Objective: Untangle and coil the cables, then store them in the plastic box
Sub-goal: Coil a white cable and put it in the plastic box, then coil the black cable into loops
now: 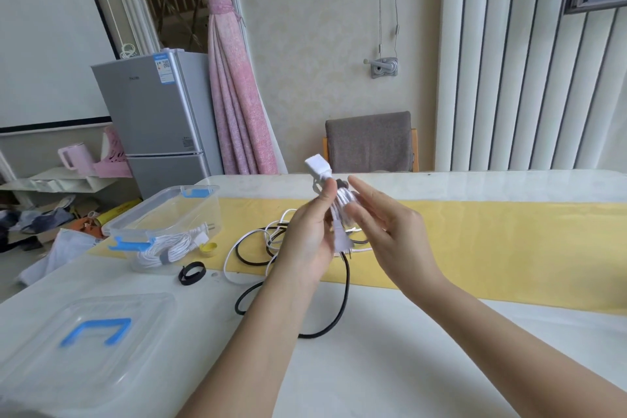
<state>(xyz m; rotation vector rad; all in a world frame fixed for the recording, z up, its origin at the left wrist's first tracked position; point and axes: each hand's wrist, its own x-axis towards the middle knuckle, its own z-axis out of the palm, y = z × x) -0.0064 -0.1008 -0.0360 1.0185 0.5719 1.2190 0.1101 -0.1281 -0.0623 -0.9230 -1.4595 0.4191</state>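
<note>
The left hand (310, 236) is gripping a white cable bundle (339, 205) above the table (339, 380), fingers and thumb curling round it, with a white plug (317, 164) sticking up past the thumb. The right hand (385, 231) is hovering open just beside the bundle with fingers extended (motion blur is hiding whether they are touching it). Below them a black cable (344, 299) and a loose white cable (232, 256) are lying looped across the table and yellow runner (492, 241). To the left, the plastic box (149, 203) is sitting open, holding a coiled white cable (169, 248), and its lid (84, 332) is lying nearer the camera.
</note>
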